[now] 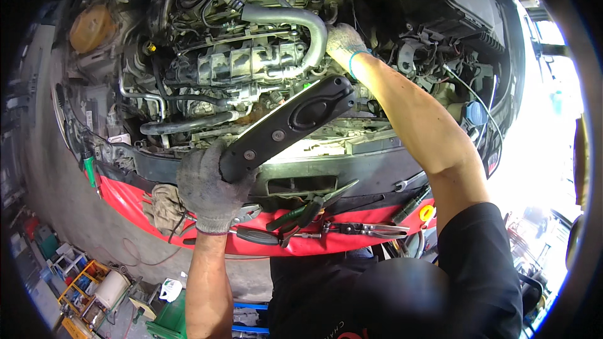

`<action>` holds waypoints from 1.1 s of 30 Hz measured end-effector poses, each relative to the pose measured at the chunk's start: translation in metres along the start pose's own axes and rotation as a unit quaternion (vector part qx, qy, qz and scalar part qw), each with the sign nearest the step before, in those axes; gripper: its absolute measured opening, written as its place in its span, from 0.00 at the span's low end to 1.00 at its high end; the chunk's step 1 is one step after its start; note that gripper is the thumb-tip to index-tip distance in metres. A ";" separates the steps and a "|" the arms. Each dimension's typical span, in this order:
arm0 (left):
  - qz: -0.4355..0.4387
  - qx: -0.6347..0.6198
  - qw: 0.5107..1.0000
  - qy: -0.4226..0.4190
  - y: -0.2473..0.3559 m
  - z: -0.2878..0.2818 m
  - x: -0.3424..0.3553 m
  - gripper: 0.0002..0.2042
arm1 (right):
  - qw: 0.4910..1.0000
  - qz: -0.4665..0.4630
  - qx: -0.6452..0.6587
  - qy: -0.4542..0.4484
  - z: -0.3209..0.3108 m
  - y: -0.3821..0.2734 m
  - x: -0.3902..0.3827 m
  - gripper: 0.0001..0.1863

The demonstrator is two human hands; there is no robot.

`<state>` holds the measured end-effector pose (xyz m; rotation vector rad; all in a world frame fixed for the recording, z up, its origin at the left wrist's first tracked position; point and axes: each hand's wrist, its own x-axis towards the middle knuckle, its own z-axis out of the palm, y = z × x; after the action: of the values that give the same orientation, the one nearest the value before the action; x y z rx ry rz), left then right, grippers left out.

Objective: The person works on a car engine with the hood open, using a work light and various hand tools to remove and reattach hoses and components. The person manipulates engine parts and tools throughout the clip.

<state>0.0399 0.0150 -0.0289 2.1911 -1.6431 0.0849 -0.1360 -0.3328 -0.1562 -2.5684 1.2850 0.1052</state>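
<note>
In a grey glove, my left hand (213, 191) grips a long black work light (301, 119), held diagonally over the front of an engine bay, its lit underside shining downward. My right hand (344, 45), in a pale glove, reaches into the engine right beside a curved grey hose (314, 34); its fingertips are hidden among the parts, so I cannot tell what they hold. Below that hose lies the dirty metal upper engine section (220, 66), crossed by pipes and wiring. A black lower hose (176, 127) runs just behind the light.
A red protective mat (125, 204) drapes over the car's front, carrying pliers (301, 220), a rag (164, 207), wrenches and several other tools. An orange reservoir (91, 28) sits at left, a black box (452, 0) at back right. Carts and containers (100, 289) stand on the floor at lower left.
</note>
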 end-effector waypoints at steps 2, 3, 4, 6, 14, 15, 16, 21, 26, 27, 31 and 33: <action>-0.008 0.014 1.000 -0.008 0.001 -0.002 -0.001 0.35 | 0.999 -0.011 -0.009 -0.033 -0.005 -0.005 0.002 0.20; -0.015 0.009 1.000 -0.013 0.002 -0.002 -0.001 0.35 | 0.992 -0.064 -0.092 -0.059 -0.007 -0.006 0.005 0.15; -0.022 0.004 1.000 -0.019 0.001 -0.002 -0.001 0.35 | 0.985 -0.099 -0.125 -0.060 -0.009 -0.004 0.003 0.14; -0.022 0.005 1.000 -0.016 0.001 -0.001 -0.003 0.36 | 0.965 -0.168 -0.193 -0.063 -0.018 0.003 -0.002 0.13; -0.001 0.031 0.999 0.023 -0.004 0.002 -0.007 0.37 | 0.992 0.113 0.016 -0.044 -0.017 0.052 -0.020 0.27; 0.005 0.030 0.999 0.026 -0.003 0.003 -0.004 0.37 | 0.982 0.174 0.078 -0.003 -0.012 0.078 -0.023 0.31; 0.012 0.027 0.999 0.028 -0.001 0.004 -0.001 0.36 | 0.986 0.145 0.063 0.046 -0.001 0.115 -0.024 0.34; -0.008 0.038 0.999 0.023 -0.006 0.003 -0.007 0.35 | 0.992 0.122 0.031 -0.014 -0.010 0.095 -0.032 0.32; -0.005 0.027 0.999 0.020 -0.004 0.003 -0.003 0.34 | 0.995 0.103 -0.004 -0.011 -0.017 0.090 -0.041 0.30; -0.020 0.022 1.000 0.003 -0.003 0.002 -0.004 0.35 | 0.994 0.105 -0.027 -0.031 -0.027 0.082 -0.043 0.30; -0.047 0.007 0.999 -0.025 -0.001 -0.002 -0.005 0.36 | 0.991 0.087 -0.090 -0.039 -0.035 0.078 -0.055 0.27; -0.038 0.000 0.999 -0.015 -0.002 -0.001 -0.004 0.36 | 0.993 0.083 -0.077 -0.024 -0.039 0.068 -0.064 0.26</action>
<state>0.0407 0.0200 -0.0296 2.2618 -1.5746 0.0299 -0.2306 -0.3329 -0.1209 -2.5614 1.5273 0.3069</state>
